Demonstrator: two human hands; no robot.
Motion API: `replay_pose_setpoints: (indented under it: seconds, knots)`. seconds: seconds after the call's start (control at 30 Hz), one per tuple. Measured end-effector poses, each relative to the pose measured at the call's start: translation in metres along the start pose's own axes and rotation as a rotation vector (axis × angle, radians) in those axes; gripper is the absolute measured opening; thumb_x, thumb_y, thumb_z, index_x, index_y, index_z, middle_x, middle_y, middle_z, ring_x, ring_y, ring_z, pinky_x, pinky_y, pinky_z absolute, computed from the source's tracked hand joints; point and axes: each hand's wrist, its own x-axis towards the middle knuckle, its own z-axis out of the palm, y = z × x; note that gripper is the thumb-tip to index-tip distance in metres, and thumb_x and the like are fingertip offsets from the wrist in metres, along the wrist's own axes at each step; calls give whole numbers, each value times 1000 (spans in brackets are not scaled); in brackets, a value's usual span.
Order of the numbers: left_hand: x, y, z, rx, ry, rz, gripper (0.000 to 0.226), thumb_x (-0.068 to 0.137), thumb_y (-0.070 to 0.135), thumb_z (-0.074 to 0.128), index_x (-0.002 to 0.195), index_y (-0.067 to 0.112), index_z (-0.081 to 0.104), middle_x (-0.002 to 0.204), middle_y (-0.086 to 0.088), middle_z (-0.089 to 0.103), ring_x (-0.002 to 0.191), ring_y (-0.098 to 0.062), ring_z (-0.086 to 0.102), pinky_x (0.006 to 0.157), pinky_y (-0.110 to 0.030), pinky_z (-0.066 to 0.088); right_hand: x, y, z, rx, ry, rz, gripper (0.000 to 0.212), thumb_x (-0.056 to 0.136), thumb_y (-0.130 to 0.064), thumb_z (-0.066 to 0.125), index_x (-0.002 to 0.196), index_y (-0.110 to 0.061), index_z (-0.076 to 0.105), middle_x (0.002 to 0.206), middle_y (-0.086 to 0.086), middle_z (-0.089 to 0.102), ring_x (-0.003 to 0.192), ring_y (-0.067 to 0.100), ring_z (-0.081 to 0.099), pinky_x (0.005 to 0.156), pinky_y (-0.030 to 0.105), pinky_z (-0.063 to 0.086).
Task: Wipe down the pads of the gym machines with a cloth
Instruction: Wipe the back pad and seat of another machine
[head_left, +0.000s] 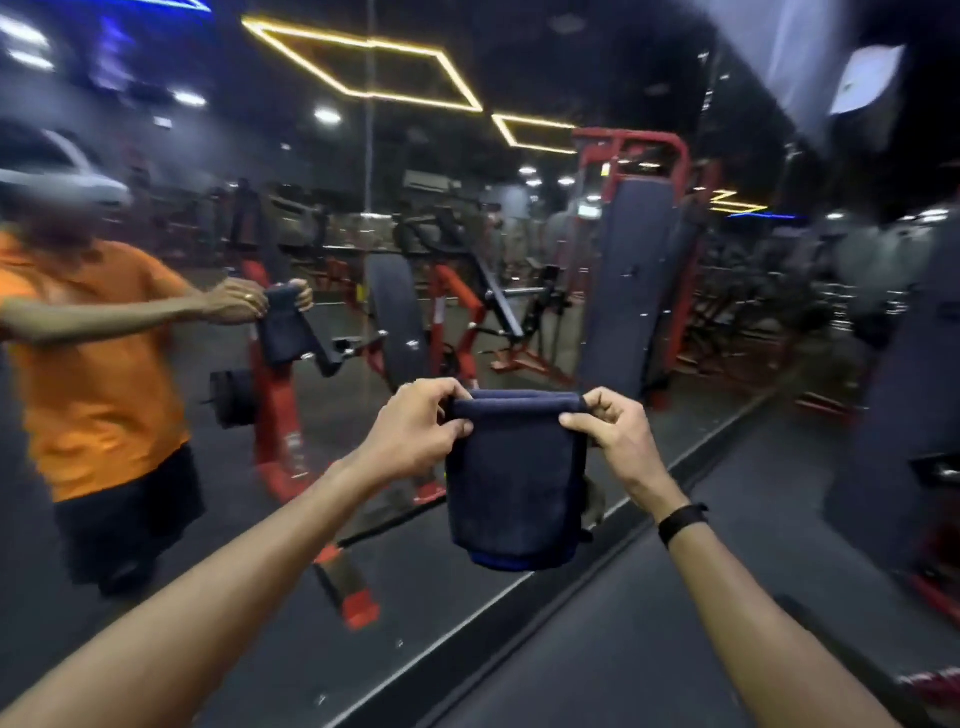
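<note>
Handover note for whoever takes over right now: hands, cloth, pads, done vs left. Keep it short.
Left hand: pinches the top left corner of the dark blue cloth.
Right hand: pinches the top right corner; black band on that wrist.
Cloth: folded, hanging between both hands in the air, in front of the wall mirror. It touches no pad.
Pads: a tall dark pad on a red-framed machine shows ahead on the right, seemingly in the mirror; another dark pad is at the right edge.
Done: cloth folded and ready.
Left: no wiping is under way in this frame; whether any pad is already wiped cannot be told.
</note>
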Motion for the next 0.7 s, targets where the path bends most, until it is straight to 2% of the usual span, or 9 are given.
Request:
replay_pose_setpoints:
  seconds: [0.13,0.23,0.33,0.43,0.53,0.63,0.7]
  knots:
    - [106,-18,53,-146,-83,100,15,68,26,67,74,40,61,71,15,68,67,-12,66,67,-38,56,52,21,-43,-130,148,21,12,86,4,72,82,4,60,74,9,63,66,11,57,61,22,46]
    - [159,-21,119,-214,-201,169,14,67,29,66,76,39,62,71,14,68,69,-11,67,69,-41,57,67,42,-86,-232,282,83,20,85,5,72,76,-7,59,69,-2,64,61,2,57,59,15,45]
    - [205,-14,193,-283,-305,258,18,68,32,67,81,43,61,74,12,69,72,-14,67,71,-41,56,77,67,-136,-298,399,124,26,83,7,73,73,-11,58,63,-11,63,59,-2,58,58,12,44]
    - [245,-1,259,-359,-380,332,20,68,37,66,84,45,59,72,13,68,68,-11,64,71,-41,56,88,95,-186,-360,501,127,25,81,8,74,74,-10,58,65,-8,61,60,-2,55,59,12,44]
    - [288,14,318,-355,-462,427,15,71,37,67,79,45,57,76,11,67,70,-13,63,72,-43,55,104,125,-232,-400,606,129,22,80,5,77,75,-10,61,69,-5,65,65,3,58,63,16,47]
    - [351,40,362,-308,-504,532,23,79,26,74,83,41,57,83,8,67,79,-19,64,76,-42,54,135,144,-278,-420,719,116,15,79,4,77,80,1,62,72,7,61,68,10,55,63,20,44]
    - [395,61,390,-332,-497,596,21,79,25,74,87,38,60,86,7,68,82,-20,65,75,-41,54,159,150,-306,-450,787,92,12,81,9,73,84,6,62,69,5,57,61,3,50,58,16,39]
